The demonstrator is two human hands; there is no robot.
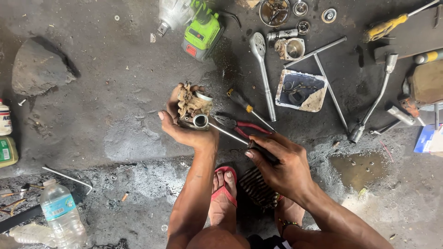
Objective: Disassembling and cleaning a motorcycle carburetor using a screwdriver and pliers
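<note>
item: dirty carburetor (pixel 193 108), off its machine, cradled in my left hand (pixel 187 129), fingers wrapped round it; my right hand (pixel 277 163) clamped on a screwdriver (pixel 228 133), tip in its bore; removed parts (pixel 290 48) on floor; reassembly outstanding, i judge

free: bare floor (pixel 115 92) left of hands | blocked: pliers (pixel 240 125), ratchet (pixel 263 69), tray (pixel 301 90) right

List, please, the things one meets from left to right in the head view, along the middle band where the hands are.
Large grey stone → left hand holding a dirty metal engine part → red-handled pliers → right hand gripping a screwdriver → shallow square tray → long socket wrench.
</note>
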